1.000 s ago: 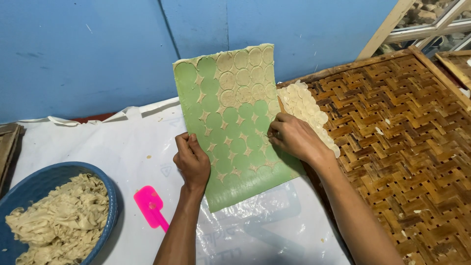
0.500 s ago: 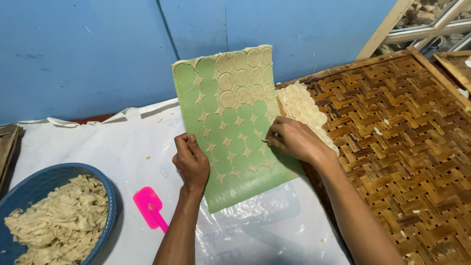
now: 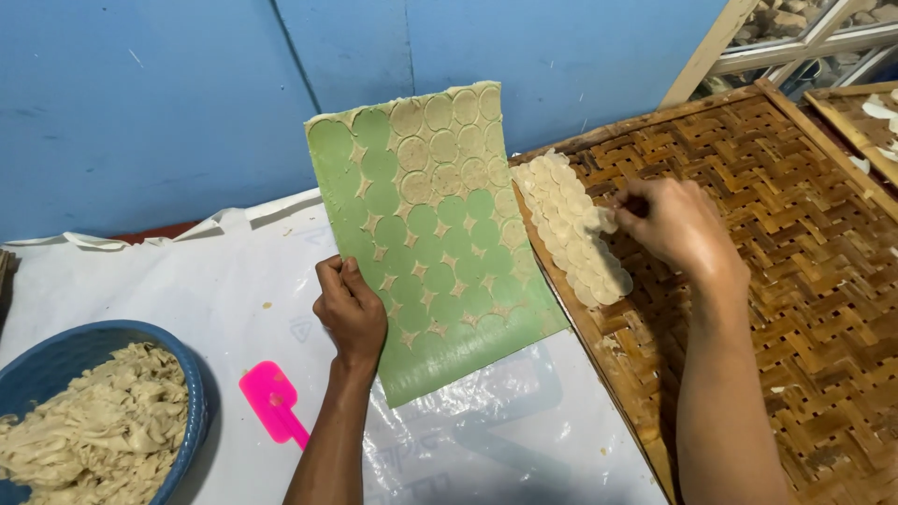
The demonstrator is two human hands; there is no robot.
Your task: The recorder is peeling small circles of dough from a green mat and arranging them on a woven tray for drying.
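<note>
The left hand [image 3: 351, 313] is clamped on the lower left edge of a green sheet [image 3: 426, 243], holding it tilted up above the bench [image 3: 187, 281]. Dough rounds [image 3: 449, 140] cling to the sheet's top right; lower down only star-shaped scraps show between round bare patches. The right hand [image 3: 678, 224] is over the woven bamboo tray [image 3: 795, 271], fingertips pinched together on a thin dough round at the top of a pale pile of rounds [image 3: 571, 229] lying on the tray's left edge. On the white-covered bench lie a pink scraper [image 3: 271, 400] and a blue bowl [image 3: 192, 397] of dough scraps [image 3: 98, 430].
</note>
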